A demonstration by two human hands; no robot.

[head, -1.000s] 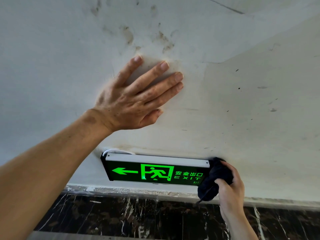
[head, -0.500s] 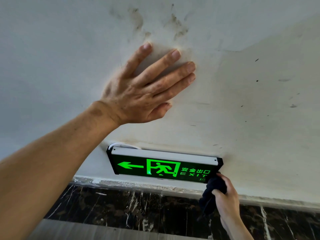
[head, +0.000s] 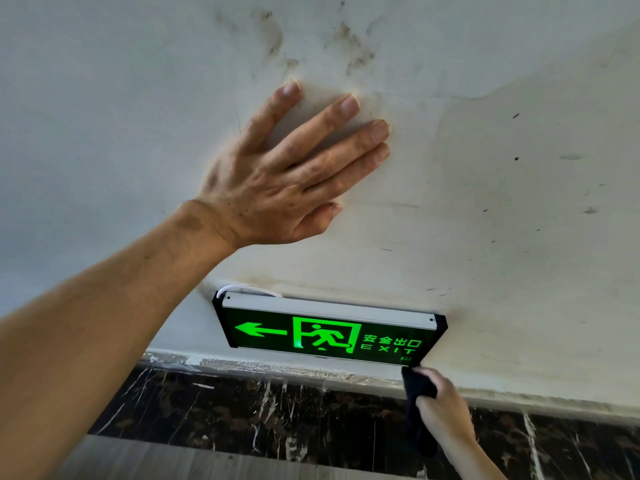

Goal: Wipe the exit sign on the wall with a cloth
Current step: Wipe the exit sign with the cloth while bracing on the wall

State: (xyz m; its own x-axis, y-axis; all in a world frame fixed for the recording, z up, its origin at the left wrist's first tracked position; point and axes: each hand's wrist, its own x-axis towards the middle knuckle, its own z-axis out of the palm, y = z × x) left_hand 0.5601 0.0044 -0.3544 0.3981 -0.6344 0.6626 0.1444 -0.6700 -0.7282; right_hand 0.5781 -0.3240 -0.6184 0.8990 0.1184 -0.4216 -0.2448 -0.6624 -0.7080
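A lit green exit sign (head: 329,332) with an arrow, a running figure and "EXIT" hangs low on a white wall. Its black frame has a pale strip along the top. My right hand (head: 441,410) grips a dark cloth (head: 417,393) just under the sign's lower right corner; the cloth's top touches or nearly touches that corner and its tail hangs down. My left hand (head: 291,171) lies flat on the wall above the sign, fingers spread, holding nothing.
The white wall (head: 519,237) carries smudges and dark specks. A white cable (head: 242,289) loops out at the sign's top left. Below runs a chipped paint edge and a dark marble skirting (head: 277,417), with grey floor (head: 173,462) beneath.
My right hand with the cloth has slid down from the sign's right end to below its lower right corner. The left hand stays pressed on the wall; the view has shifted slightly.
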